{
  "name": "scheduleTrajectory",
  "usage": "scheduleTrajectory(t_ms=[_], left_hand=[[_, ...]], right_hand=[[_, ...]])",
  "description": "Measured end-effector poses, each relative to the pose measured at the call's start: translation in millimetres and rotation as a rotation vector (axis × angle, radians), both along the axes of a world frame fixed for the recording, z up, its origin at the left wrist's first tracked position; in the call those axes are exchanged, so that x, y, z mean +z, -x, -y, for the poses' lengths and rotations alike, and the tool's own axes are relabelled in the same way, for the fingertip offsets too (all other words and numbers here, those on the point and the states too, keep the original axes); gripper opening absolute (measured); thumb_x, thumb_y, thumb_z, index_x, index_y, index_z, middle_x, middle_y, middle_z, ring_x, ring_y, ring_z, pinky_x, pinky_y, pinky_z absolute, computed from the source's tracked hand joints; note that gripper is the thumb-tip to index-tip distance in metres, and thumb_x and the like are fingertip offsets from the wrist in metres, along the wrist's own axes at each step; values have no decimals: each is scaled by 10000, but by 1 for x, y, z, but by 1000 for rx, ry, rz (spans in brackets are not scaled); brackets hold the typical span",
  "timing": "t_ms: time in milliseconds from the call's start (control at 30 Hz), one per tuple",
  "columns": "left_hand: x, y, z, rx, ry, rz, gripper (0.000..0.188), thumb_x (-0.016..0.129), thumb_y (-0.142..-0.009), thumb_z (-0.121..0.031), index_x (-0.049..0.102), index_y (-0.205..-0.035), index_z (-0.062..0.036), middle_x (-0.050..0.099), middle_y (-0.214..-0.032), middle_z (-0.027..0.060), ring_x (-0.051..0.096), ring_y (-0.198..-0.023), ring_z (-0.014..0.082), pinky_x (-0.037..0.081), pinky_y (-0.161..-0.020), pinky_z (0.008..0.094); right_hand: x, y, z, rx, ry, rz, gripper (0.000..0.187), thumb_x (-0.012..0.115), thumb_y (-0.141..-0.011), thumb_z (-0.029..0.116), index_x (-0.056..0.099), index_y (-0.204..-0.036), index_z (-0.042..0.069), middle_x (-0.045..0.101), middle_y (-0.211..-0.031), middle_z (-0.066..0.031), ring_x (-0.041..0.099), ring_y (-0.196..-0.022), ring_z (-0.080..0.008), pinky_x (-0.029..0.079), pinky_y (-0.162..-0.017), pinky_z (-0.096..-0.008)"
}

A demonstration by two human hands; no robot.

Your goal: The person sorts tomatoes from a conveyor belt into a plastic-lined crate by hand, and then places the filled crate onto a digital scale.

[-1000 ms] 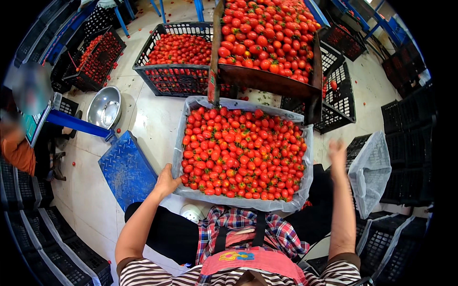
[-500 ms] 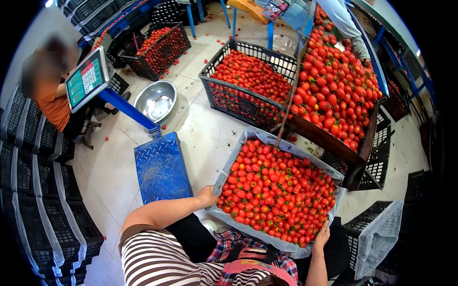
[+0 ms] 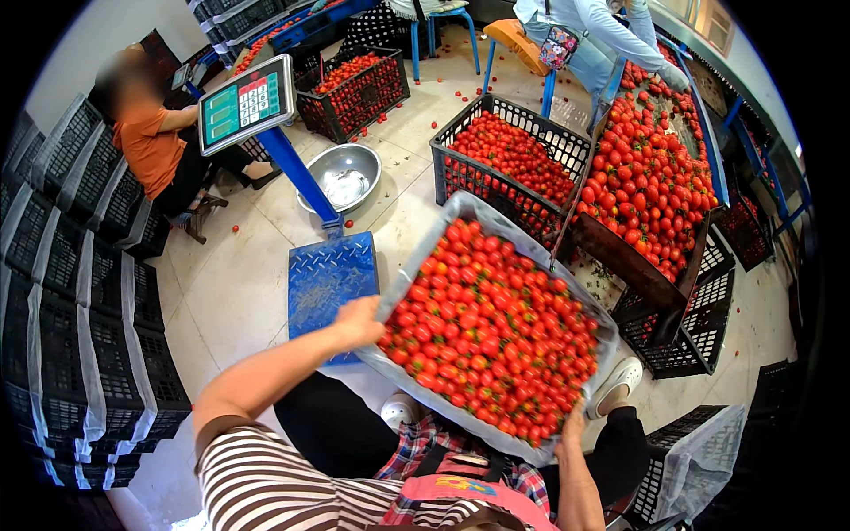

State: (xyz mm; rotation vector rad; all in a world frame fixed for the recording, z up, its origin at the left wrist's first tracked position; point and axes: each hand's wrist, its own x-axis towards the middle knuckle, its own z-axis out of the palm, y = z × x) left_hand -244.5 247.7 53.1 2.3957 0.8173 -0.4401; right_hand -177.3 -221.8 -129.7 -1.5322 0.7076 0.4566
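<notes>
Between my two hands is a lined crate [image 3: 429, 237] heaped with small red tomatoes [image 3: 496, 332]; pale sheeting covers its rim. My left hand [image 3: 359, 322] grips the crate's left side, fingers curled over the edge. At the near right corner my right hand [image 3: 572, 430] holds the crate, its fingers partly hidden beneath. The crate is tilted in view and its left side overlaps the edge of the blue scale platform [image 3: 329, 279]. Above that platform, on a blue post, stands the scale's display panel [image 3: 246, 104].
A metal bowl [image 3: 347, 177] sits on the floor behind the scale. Black crates of tomatoes [image 3: 512, 152] and a sloping sorting table [image 3: 620, 243] stand ahead. Stacked lined crates [image 3: 66, 354] line the left. One person in orange [image 3: 149, 152] sits there; another's sleeve [image 3: 611, 31] reaches over the table.
The crate of tomatoes has come up and left, nearer the scale platform, with both hands still on it. My view has shifted, so the surroundings sit farther right.
</notes>
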Motion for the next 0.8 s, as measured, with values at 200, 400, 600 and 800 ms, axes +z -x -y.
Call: scheduleTrajectory(t_ms=[200, 400, 600, 800], left_hand=[[27, 71, -84, 222, -105, 105, 434, 638, -650, -24, 635, -1084, -51, 688, -918, 132, 652, -867, 243, 497, -785, 355], [-65, 175, -151, 533, 49, 342, 387, 597, -667, -46, 642, -1051, -46, 669, -850, 165, 648, -862, 265, 494, -760, 369], [-56, 182, -158, 619, 150, 440, 289, 576, -665, 72, 587, -941, -15, 532, -769, -1, 499, -683, 115, 398, -582, 269], [-74, 203, -177, 745, 337, 551, 275, 591, -655, 55, 594, -919, -19, 557, -763, 24, 510, -699, 120, 416, -612, 274]], right_hand=[[6, -13, -123, 181, -295, -111, 711, 436, -940, 588, 449, -1339, 0, 502, -1342, -137, 521, -1181, -268, 408, -1004, -437], [9, -25, -190, 335, -128, 60, 598, 474, -963, 495, 493, -1276, -14, 544, -1264, -132, 525, -1137, -238, 408, -986, -421], [67, -30, -205, 348, -170, 182, 429, 445, -1005, 365, 586, -1132, -20, 636, -1100, -101, 613, -948, -191, 487, -857, -346], [113, -52, -231, 525, -15, 311, 435, 455, -1004, 359, 592, -1076, -48, 655, -1051, -130, 638, -911, -195, 513, -827, -353]])
